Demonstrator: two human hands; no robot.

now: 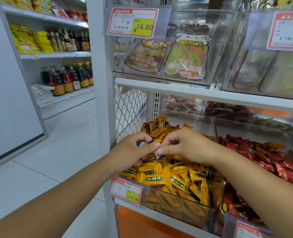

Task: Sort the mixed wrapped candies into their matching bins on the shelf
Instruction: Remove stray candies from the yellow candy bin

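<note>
Both hands meet over the near-left clear bin [176,201], which is heaped with yellow wrapped candies [175,176]. The left hand [133,150] is curled closed around several purple-and-white wrapped candies [143,143], whose ends poke out between its fingers at the top of the fist. Its thumb presses toward the right hand [185,146], and the two thumbs nearly touch. The right hand pinches another purple wrapped candy [159,157] between thumb and forefinger, just above the yellow pile; its other fingers are bent inward.

To the right, a second clear bin [231,220] holds red wrapped candies [262,157], with a few yellow ones mixed in along the far edge and near the front wall (the divider between the two bins is transparent). A price tag [126,191] reading 23.90 hangs on the front of the yellow bin.

On the shelf above, a clear box holds bagged sweets [185,59] behind a tag [133,22] marked 16.80. Far left, across the tiled floor [56,152], another shelf carries dark sauce bottles [68,79].
</note>
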